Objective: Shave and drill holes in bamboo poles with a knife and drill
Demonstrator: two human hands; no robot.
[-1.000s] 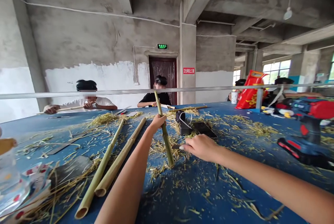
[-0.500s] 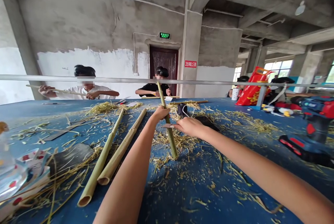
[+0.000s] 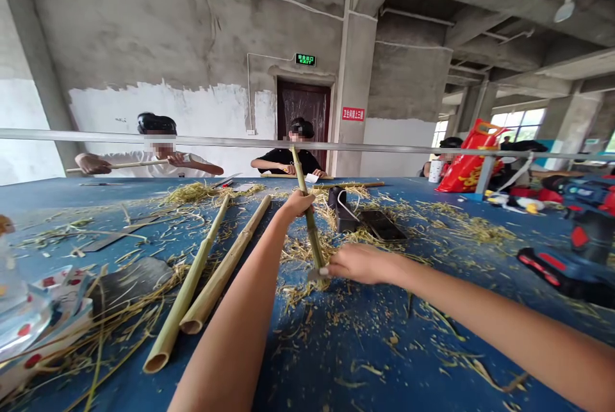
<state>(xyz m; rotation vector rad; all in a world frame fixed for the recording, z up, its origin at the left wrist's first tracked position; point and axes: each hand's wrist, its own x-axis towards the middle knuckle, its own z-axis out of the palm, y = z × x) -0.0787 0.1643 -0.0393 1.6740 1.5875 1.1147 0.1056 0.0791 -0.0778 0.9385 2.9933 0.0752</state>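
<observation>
**Bamboo stalk (image 3: 311, 232) clenched near upright, blade (image 3: 316, 275) at its foot**

The stalk stood tilted near the middle of the tabletop, its top leaning toward the far edge and its lower end down among the shavings. The left hand (image 3: 298, 204) was clenched around it, fingers closed, at about mid-height. The right hand (image 3: 360, 264) came in low from the right, fingers curled over the small flat blade, whose metal tip showed right at the stalk's foot. The fingers hid how the blade was grasped.

Two cut lengths of bamboo (image 3: 185, 309) lay on the blue tabletop (image 3: 336, 361), left of the left forearm (image 3: 230, 335). Just beyond the stalk stood a black box (image 3: 337, 209) with a white cable, beside a dark flat slab (image 3: 382, 226). Straw-like shavings (image 3: 192, 193) were scattered across the surface. A cordless drill (image 3: 589, 232) sat near the right edge, and a dark flat scraper (image 3: 129, 277) lay toward the left edge. Past the far edge, behind a metal rail (image 3: 240, 141), a co-worker in a white shirt (image 3: 154, 165) held a thin bamboo rod (image 3: 139, 164), and a co-worker in a black shirt (image 3: 286, 162) sat opposite.
</observation>
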